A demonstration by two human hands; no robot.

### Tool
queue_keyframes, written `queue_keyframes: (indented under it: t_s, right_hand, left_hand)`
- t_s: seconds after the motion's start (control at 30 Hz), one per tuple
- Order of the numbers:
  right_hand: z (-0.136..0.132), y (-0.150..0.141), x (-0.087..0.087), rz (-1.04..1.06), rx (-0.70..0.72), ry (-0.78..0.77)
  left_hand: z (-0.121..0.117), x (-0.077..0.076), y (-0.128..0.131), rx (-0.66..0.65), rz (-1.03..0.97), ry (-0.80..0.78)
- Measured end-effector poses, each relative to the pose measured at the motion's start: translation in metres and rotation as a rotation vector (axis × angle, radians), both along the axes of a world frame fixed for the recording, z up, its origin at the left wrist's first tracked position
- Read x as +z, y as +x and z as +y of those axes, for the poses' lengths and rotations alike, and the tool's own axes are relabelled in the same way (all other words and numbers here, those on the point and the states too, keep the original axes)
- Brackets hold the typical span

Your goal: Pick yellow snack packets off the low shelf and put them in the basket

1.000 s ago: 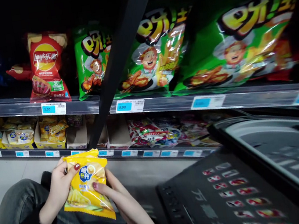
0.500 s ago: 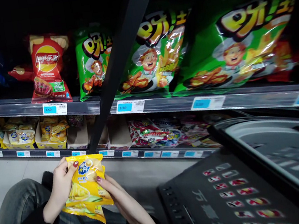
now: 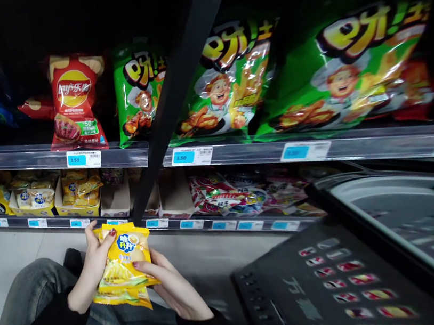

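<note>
Two yellow snack bags (image 3: 128, 263) lie one over the other between my hands, above my lap. My left hand (image 3: 94, 263) pinches their left edge, with the thumb on the front and a forefinger raised past the top. On the right side my right hand (image 3: 166, 277) grips them, its thumb pressed against the front bag and the other fingers hidden behind. The rear bag shows at the bottom and along the upper left.
Before me a shelf (image 3: 127, 156) carries a red chip bag (image 3: 76, 104) and green snack bags (image 3: 223, 89). Lower down, cartons (image 3: 78, 195) hold small packets. A dark upright post (image 3: 173, 82) crosses the view. A black shopping basket (image 3: 274, 283) stands at my right.
The two bags have come closer into line, with less of the rear one showing below. My left forefinger has lifted, and my right thumb has slid leftward over the front bag.
</note>
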State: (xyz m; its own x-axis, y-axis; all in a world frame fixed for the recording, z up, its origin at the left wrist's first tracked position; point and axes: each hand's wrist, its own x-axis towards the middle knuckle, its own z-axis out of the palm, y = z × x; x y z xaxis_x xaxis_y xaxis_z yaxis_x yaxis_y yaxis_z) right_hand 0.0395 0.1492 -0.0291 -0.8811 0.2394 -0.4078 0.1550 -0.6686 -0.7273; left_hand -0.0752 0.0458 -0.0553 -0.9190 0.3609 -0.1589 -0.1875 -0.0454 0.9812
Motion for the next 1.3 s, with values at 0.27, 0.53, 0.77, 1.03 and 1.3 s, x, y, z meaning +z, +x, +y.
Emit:
queue_keyframes:
  t_s: [0.27, 0.53, 0.77, 1.03, 1.3]
  right_hand:
    - [-0.007, -0.003, -0.006, -0.013, 0.022, -0.027]
    - [-0.003, -0.009, -0.011, -0.007, -0.087, 0.004]
    - [0.004, -0.001, -0.004, 0.050, -0.076, 0.130]
    - [0.007, 0.005, 0.005, 0.074, -0.010, 0.205]
    - [0.009, -0.005, -0.010, -0.132, -0.111, 0.748]
  left_hand:
    - [0.007, -0.012, 0.002, 0.040, -0.213, 0.059]
    - [-0.003, 0.023, 0.006, -0.267, -0.366, 0.226]
    - [-0.016, 0.031, 0.018, -0.476, -0.494, 0.234]
    - [-0.001, 0.022, 0.032, -0.343, -0.526, 0.236]
    - [-0.006, 0.029, 0.029, -0.421, -0.584, 0.294]
